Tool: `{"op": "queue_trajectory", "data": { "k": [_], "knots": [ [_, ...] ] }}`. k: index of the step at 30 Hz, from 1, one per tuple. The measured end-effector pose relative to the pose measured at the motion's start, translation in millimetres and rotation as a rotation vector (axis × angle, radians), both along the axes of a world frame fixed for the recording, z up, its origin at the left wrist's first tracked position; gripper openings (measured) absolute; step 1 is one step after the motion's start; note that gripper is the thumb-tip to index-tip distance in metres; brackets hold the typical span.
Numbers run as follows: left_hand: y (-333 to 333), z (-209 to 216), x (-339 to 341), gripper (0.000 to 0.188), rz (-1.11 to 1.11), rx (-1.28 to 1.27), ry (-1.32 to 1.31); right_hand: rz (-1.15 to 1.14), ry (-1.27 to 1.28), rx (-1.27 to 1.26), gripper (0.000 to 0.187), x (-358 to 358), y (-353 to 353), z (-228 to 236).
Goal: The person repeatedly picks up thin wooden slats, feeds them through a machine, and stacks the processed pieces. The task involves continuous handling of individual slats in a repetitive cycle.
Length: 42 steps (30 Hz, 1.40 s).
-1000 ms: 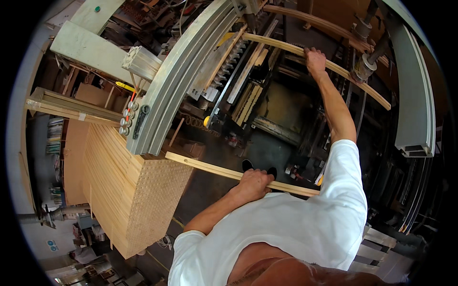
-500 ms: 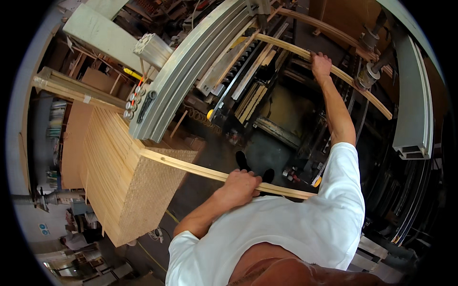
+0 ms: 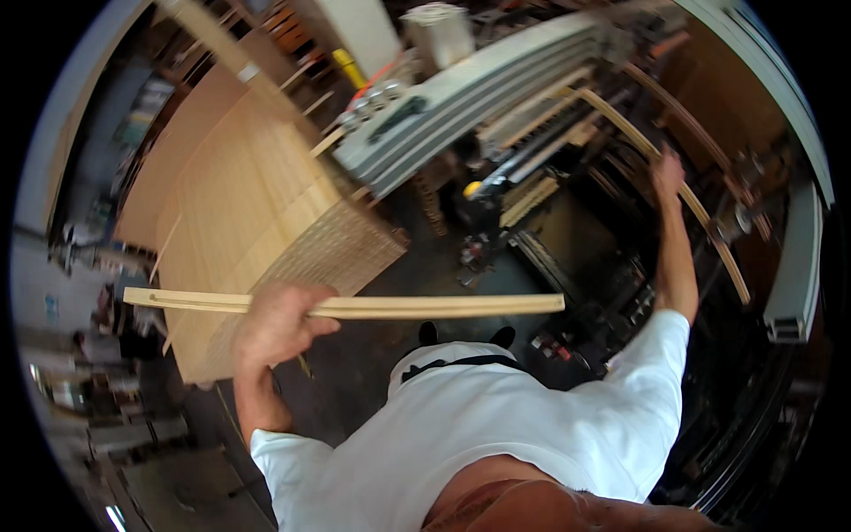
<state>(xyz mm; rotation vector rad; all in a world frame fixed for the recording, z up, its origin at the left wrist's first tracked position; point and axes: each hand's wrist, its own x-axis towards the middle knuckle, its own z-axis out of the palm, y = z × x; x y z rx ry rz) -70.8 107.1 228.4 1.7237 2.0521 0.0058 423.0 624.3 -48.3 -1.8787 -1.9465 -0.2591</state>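
Observation:
My left hand (image 3: 282,326) is closed around a pale grooved wooden strip (image 3: 443,307), gripping it left of its middle. The strip lies level across in front of my body, its left end over the stack of wood. Far off to the right, my right hand (image 3: 667,173) is at a second wooden strip (image 3: 618,115), which rests on the dark machine (image 3: 567,239). Motion smears these fingers somewhat, but they appear wrapped over the strip's edge.
A tall block of stacked wooden strips (image 3: 239,195) stands at the left. Grey metal profile rail (image 3: 470,97) spans the machine's far side, with a dark tool (image 3: 396,118) lying on it. Another metal beam (image 3: 792,266) is at the right. A yellow knob (image 3: 472,190) sticks out of the machine.
My left hand has swung left with its strip, away from my body and over beside the stack. My right hand stays at the machine's strip. The whole view has turned and shifted.

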Motion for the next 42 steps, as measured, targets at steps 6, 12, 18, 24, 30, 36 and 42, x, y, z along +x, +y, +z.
{"op": "queue_trajectory", "data": {
  "k": [6,12,18,24,30,36,42],
  "knots": [
    [-149,29,-138,0.034,0.604,0.175,-0.451,0.343,0.55,0.07,0.041,-57,-87,23],
    [-278,9,-317,0.029,0.758,0.369,-0.547,0.397,0.941,0.0,0.032,-197,-213,20],
    [-267,-63,-472,0.033,0.903,0.657,-0.307,0.636,0.868,-0.107,0.02,-339,-319,0],
    [-212,-125,-597,0.055,1.099,0.491,0.039,0.715,0.58,-0.279,0.018,-388,-406,14],
    [-152,-158,-635,0.064,1.144,0.411,0.13,0.541,0.54,-0.258,0.018,-339,-449,10],
    [-103,-166,-642,0.066,1.11,0.446,0.12,0.331,0.5,-0.29,0.021,-279,-496,22],
    [-118,-175,-665,0.058,1.024,0.485,-0.111,0.297,0.421,-0.314,0.021,-255,-537,50]
  ]
}}
